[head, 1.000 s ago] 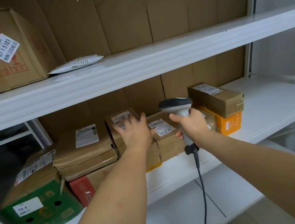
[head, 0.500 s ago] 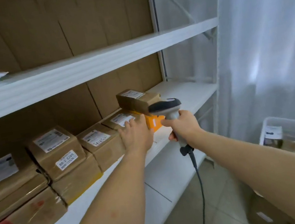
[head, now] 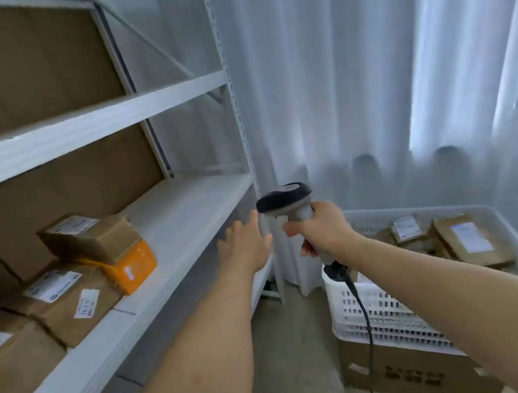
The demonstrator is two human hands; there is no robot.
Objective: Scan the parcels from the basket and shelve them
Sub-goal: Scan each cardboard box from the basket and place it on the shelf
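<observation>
We are looking at a white-painted metal shelf (head: 182,216), matt brown cardboard parcels (head: 89,236) with paper labels, one glossy orange box (head: 132,269), a perforated white plastic basket (head: 382,309), a smooth plastic scanner (head: 285,200) and sheer cloth curtains (head: 364,58).

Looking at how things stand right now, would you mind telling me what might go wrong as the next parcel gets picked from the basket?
1. The scanner in the right hand trails a cable across the white basket; it might snag on the rim during a reach.
2. The brown parcel sits askew on the orange box near the shelf front; a bump could topple it.
3. Only the open left hand is free, so a one-handed lift may slip.
</observation>
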